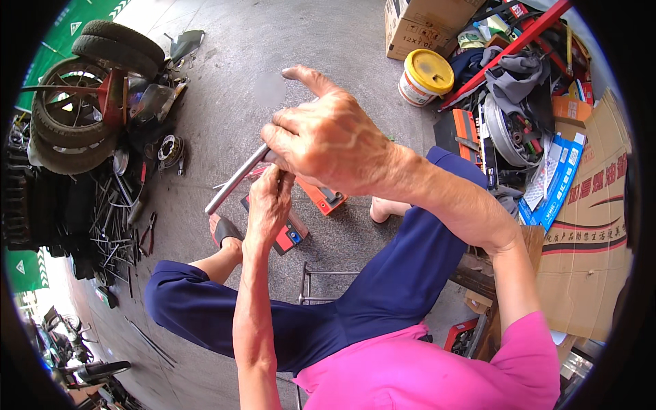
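My right hand (318,137) is closed round a metal rod (232,181), with its index finger raised. The rod slopes down to the lower left. Just below, my left hand (270,201) has its fingers bent and pressed together beside the rod; what they hold is hidden behind my right hand. On the floor beneath my hands are an orange and black box-shaped unit (324,198) and a red and black one (290,236), both like batteries, partly covered by my hands and arm.
Tyres (113,48) and scattered tools (130,225) lie at the left. At the upper right are cardboard boxes (417,24), a yellow-lidded bucket (427,72) and piled parts. A large cardboard sheet (588,273) stands at the right. A metal stool frame (305,287) shows between my legs.
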{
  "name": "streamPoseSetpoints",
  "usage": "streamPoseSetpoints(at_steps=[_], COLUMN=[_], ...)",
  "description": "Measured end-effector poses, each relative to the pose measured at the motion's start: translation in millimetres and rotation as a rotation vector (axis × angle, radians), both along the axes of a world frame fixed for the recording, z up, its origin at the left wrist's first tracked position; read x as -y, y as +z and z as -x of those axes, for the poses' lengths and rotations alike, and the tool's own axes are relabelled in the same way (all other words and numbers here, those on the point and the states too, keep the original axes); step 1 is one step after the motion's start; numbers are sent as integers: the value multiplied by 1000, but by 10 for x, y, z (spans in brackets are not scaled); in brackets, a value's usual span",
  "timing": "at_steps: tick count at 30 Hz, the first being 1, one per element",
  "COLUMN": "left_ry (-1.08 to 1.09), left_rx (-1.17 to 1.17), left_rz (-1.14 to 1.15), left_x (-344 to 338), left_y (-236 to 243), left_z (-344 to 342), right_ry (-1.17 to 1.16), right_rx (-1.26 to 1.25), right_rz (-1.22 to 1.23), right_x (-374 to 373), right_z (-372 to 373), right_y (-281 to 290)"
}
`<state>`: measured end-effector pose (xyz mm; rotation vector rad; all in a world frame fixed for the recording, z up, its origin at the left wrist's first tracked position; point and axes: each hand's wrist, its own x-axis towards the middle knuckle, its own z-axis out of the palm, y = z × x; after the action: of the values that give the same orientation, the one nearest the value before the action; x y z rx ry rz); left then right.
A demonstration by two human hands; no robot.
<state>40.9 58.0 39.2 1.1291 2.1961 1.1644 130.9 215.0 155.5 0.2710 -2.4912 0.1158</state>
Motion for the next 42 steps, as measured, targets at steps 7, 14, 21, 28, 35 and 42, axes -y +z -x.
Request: streamPoseSetpoints(at_steps=[7,14,21,28,35,42], left_ry=[-7,-74,-57,-46,-83,-92], left_rx=[65,-82,-10,1,2,0], left_rz=[-129,-193,-162,-160,-117,-160], left_x=[-274,-268,-267,-254,-264,-261], left_y=[-455,-416,-463,-532,-458,-516], left_z=[348,271,386,418,393,426], right_ry=[-60,-19,-92,-106,-170,-189], right_rx=[-13,14,4,20,-8,-18], right_rz=[-6,42,-11,-26,42,29], right_x=[-93,-63,-75,-58,-27,-24], right_z=[64,93,119,147,160,142], right_y=[-122,-181,-190,-200,-239,-197])
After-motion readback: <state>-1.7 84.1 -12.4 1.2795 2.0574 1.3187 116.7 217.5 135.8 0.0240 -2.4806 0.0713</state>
